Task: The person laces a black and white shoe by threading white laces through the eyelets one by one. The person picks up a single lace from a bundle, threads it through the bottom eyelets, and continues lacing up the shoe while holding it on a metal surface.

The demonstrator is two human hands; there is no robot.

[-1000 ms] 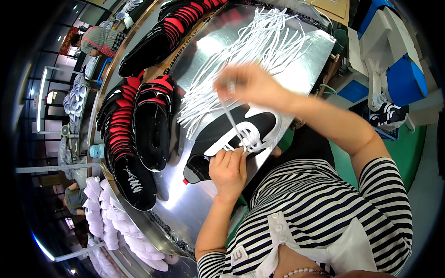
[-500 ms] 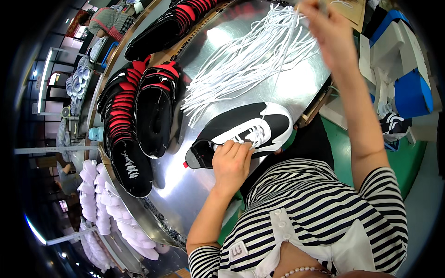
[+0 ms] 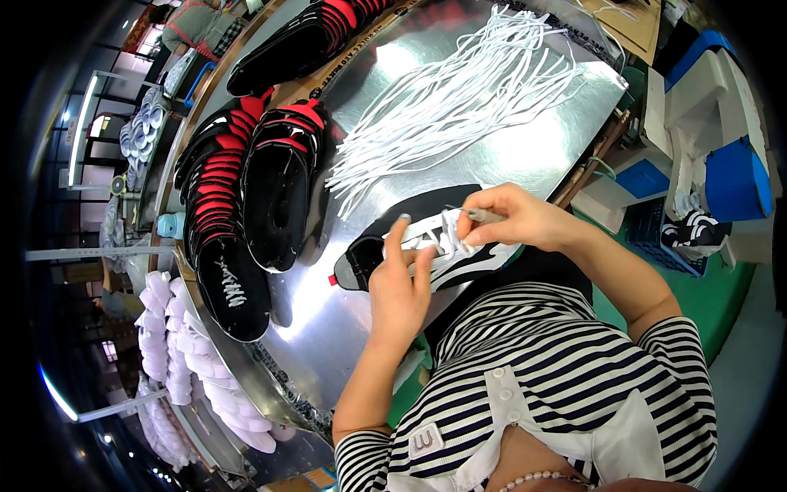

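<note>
A black and white sneaker [image 3: 410,205] lies on the metal tabletop, its toe to the right and its heel with a red tab to the left. White shoelace [image 3: 445,238] crosses its eyelets. Over the shoe's opening my left hand [image 3: 399,287] is open, thumb and forefinger apart at the edges of the lacing. My right hand [image 3: 520,217] is closed in a pinch on a slim metal tool [image 3: 485,215], whose thin tip reaches the upper eyelet row. Part of the toe is hidden behind that hand.
Beyond the sneaker a bundle of loose white laces [image 3: 459,98] spreads over the metal table [image 3: 316,324]. Black and red shoe uppers [image 3: 217,205] stand nested along the left. White and blue bins [image 3: 734,176] are at the right. White shoe parts [image 3: 209,369] fill a rack at lower left.
My right hand has come down from above the lace bundle to the sneaker's lacing. My left hand's fingers have spread from their closed grip at the lacing.
</note>
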